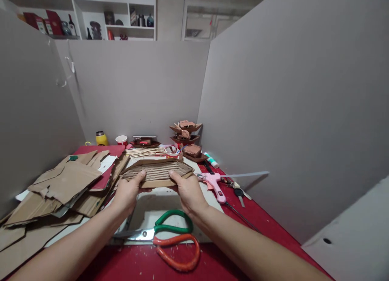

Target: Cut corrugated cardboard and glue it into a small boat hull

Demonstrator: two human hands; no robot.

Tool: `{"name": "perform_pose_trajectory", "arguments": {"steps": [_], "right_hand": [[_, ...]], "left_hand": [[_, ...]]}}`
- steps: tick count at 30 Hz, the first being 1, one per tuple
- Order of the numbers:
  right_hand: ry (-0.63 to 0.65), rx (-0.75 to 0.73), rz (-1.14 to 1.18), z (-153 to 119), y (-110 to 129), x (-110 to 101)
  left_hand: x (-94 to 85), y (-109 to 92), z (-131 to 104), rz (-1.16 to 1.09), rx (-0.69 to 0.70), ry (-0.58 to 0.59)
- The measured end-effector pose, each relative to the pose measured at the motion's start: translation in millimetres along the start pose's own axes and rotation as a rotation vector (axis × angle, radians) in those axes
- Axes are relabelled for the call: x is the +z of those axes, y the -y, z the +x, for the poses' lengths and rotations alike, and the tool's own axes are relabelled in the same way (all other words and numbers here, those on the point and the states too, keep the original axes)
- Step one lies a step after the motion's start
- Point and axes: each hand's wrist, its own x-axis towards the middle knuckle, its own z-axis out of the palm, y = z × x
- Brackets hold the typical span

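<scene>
Lying nearest, the scissors rest across a white board and the red worktop. Beyond them, the left hand and right hand are partly closed on opposite sides of a boat-shaped cardboard piece, thumbs at its near wall, fingers mostly hidden beneath. It is held above the board; the step looks like checking or shaping it. Any next move calls for even, light pressure on those thin walls. A pink glue gun lies right; wooden sticks and stacked boat models stand farther back.
</scene>
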Motion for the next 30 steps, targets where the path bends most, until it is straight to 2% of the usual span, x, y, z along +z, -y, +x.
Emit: {"name": "perform_pose_trajectory", "arguments": {"steps": [8, 16, 21, 23, 26, 30], "right_hand": [[0.042, 0.04, 0.028, 2, 6, -3], [0.078, 0.033, -0.006, 7, 0, -3], [0.1, 0.019, -0.049, 3, -6, -5], [0.145, 0.044, -0.089, 2, -1, -5], [0.222, 0.054, -0.266, 4, 13, -5], [0.246, -0.123, -0.479, 16, 32, -9]], "left_hand": [[-7.0, -3, 11, 0.018, 0.031, -0.018], [-10.1, -4, 11, 0.056, 0.181, -0.056], [-12.5, 1, 15, 0.075, 0.212, -0.018], [-17.6, 1, 23, 0.084, 0.193, -0.001], [-26.7, -2, 37, 0.102, 0.144, 0.064], [-31.3, -6, 42, 0.151, 0.068, 0.212]]}}
